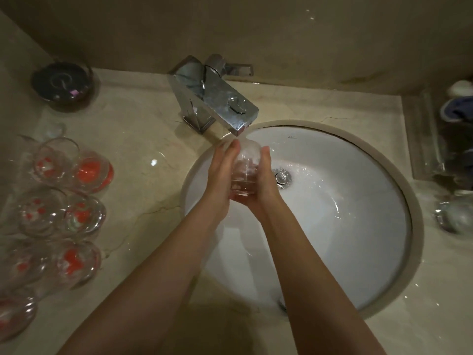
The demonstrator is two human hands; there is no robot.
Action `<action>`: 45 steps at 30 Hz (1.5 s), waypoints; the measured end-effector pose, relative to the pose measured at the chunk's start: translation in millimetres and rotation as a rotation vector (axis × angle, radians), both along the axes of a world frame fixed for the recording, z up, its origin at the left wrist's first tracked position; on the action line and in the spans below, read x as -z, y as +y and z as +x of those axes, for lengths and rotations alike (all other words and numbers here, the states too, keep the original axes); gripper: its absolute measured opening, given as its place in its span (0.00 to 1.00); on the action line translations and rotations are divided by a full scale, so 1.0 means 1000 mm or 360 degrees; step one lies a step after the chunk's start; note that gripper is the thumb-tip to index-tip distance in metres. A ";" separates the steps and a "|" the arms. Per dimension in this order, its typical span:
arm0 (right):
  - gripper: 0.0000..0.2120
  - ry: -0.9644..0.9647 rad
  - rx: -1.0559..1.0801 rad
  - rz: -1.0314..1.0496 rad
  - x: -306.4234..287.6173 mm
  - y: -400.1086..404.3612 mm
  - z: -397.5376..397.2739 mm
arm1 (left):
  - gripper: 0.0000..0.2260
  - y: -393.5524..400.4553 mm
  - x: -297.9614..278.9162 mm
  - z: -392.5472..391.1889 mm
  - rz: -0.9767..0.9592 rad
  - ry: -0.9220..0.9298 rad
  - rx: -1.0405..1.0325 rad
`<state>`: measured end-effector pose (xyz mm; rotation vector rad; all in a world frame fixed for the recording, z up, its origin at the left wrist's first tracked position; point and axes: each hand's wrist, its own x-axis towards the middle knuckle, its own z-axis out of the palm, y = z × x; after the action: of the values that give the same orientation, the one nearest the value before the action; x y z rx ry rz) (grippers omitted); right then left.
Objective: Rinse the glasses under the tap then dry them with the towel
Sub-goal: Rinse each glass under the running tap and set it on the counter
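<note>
Marble surface [143,139]: pale beige stone with faint veins and wet glints, running along a dim wall and wrapping round the basin.
Sink [358,252]: round white basin set under the surface, wet, with water spreading across its bowl.
Forearms: two bare arms reach in from the bottom edge and meet over the left part of the sink.
Waiting glasses [51,213]: a cluster of clear tumblers with red-orange printed marks, standing close together on the surface at the left; some touch one another.
Tap [217,98]: square chrome spout with a lever on top, mounted behind the sink; a stream of water falls from its tip.
Left hand [221,180]: fingers straight and close together, palm pressed flat against the left side of the held glass.
Right hand [263,185]: cupped under and along the right side of the same glass, fingers pointing toward the tap; whether they curl round it is hard to tell.
Held glass [244,172]: clear tumbler sandwiched between both palms, mouth tilted up toward the spout, directly under the stream, water foaming white at its opening.
Dark dish [62,83]: round dark glass bowl on the surface at the back left.
Drain [281,176]: chrome plug just right of the hands.
Right edge: blurred clear containers and a dark blue item, too indistinct to name.
</note>
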<state>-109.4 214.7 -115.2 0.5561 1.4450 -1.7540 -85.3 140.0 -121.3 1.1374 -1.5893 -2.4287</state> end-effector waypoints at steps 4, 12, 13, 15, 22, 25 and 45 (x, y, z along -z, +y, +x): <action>0.29 0.0192 -0.0101 0.0092 -0.002 0.000 0.001 | 0.21 0.002 0.000 0.001 -0.0183 -0.0045 -0.0003; 0.40 0.0063 0.0054 0.0267 0.000 -0.007 -0.004 | 0.39 -0.001 0.002 -0.005 0.0077 -0.0099 0.0048; 0.41 0.0111 0.0043 0.0307 -0.001 -0.010 -0.005 | 0.40 -0.001 0.004 -0.007 0.0073 -0.0112 0.0035; 0.44 0.0129 0.0028 0.0352 -0.004 -0.012 -0.007 | 0.39 -0.002 0.008 -0.007 0.0095 -0.0124 -0.0012; 0.37 0.0218 0.0044 0.0392 0.000 -0.009 -0.008 | 0.16 0.000 0.006 -0.005 -0.0016 -0.0094 -0.0007; 0.45 0.0118 0.0067 0.0234 0.004 -0.008 -0.009 | 0.21 0.002 0.003 -0.005 0.0061 -0.0094 -0.0007; 0.32 0.0201 -0.0057 0.0051 0.013 0.000 -0.004 | 0.36 0.003 0.009 -0.001 0.0035 -0.0015 -0.0070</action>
<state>-113.7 214.9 -128.1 0.4399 1.5625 -1.7673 -86.2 143.0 -130.2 1.1755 -1.5271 -2.4231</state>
